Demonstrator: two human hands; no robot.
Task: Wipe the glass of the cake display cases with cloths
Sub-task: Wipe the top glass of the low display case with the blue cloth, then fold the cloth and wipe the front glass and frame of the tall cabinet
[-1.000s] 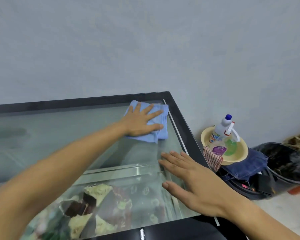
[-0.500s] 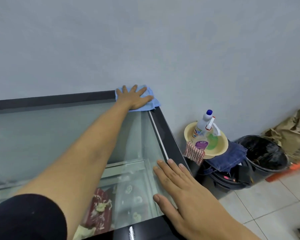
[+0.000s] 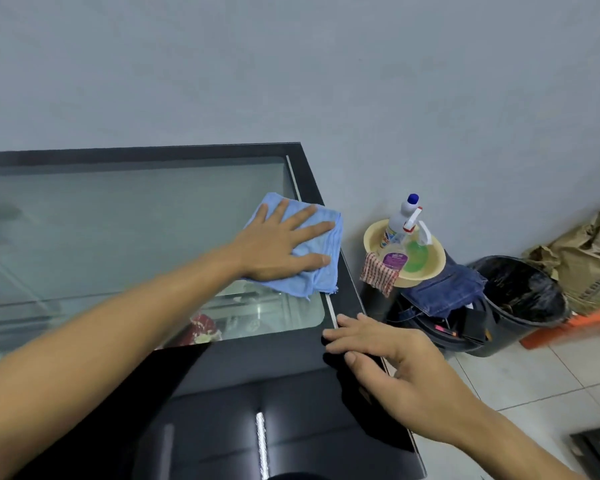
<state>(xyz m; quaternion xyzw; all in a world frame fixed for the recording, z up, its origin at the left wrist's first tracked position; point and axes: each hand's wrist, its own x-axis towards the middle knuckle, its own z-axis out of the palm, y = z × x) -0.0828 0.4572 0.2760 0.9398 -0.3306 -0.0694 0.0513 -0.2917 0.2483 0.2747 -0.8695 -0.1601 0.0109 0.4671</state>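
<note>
The cake display case has a glass top (image 3: 125,216) set in a black frame (image 3: 257,362). A folded blue cloth (image 3: 80,261) lies flat near the right edge of the glass, partly over the frame. My left hand (image 3: 278,247) presses down on the blue cloth with fingers spread. My right hand (image 3: 388,355) rests on the frame's near right corner, fingers apart, holding nothing. Cakes show dimly through the glass near the front.
To the right of the case a yellow basin (image 3: 426,268) holds a spray bottle (image 3: 400,223), a green bottle and a checked rag (image 3: 376,275). It sits on blue jeans (image 3: 444,292) over a black bucket. A black bin (image 3: 523,299) and brown sacks (image 3: 586,258) stand beside the wall.
My left hand slid the blue cloth from the far right corner back toward me along the right edge. My right hand moved off the glass onto the black frame corner.
</note>
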